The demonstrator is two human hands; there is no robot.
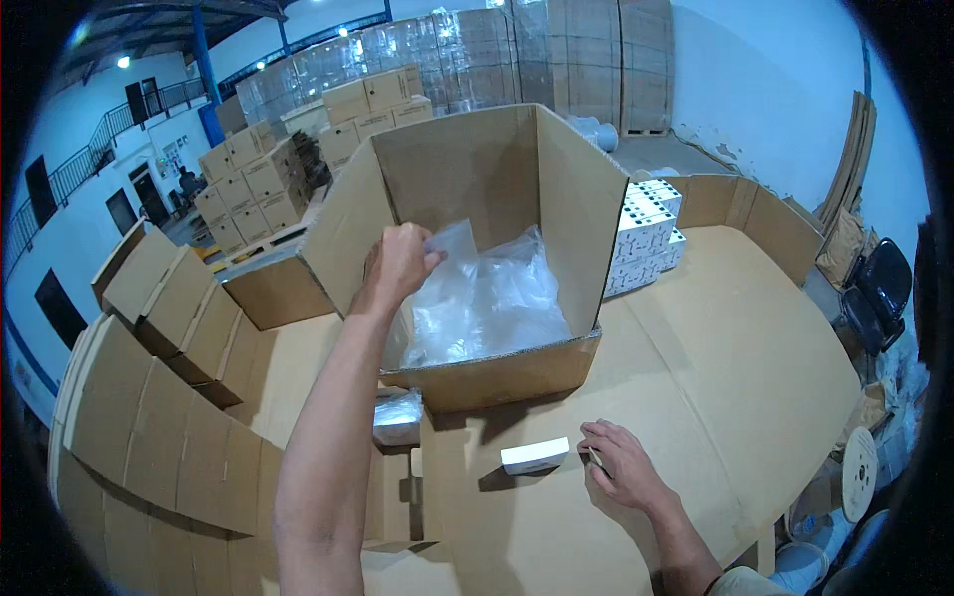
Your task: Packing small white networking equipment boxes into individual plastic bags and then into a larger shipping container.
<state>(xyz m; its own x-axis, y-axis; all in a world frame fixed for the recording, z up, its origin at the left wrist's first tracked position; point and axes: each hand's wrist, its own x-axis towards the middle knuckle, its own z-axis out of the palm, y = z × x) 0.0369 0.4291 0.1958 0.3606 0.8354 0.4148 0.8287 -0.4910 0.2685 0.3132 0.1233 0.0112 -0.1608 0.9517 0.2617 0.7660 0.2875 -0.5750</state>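
Observation:
My left hand [400,260] is raised at the left side of a large open cardboard box [487,385], its fingers pinched on a clear plastic bag [454,253]. More clear plastic bags [517,298] lie loosely heaped inside that box. On the cardboard-covered table, a small white box [535,456] rests in front of the large one. Just right of it, and apart from it, is my right hand [626,469], palm down with bent fingers. A thin pale thing shows between its thumb and fingers, too small to name.
White printed boxes [641,233] are stacked behind the large box at right. An open carton [430,497] with a plastic-wrapped item [397,417] stands by my left forearm. Brown cartons [159,427] line the left side. A black chair [879,288] is beyond the table's right edge.

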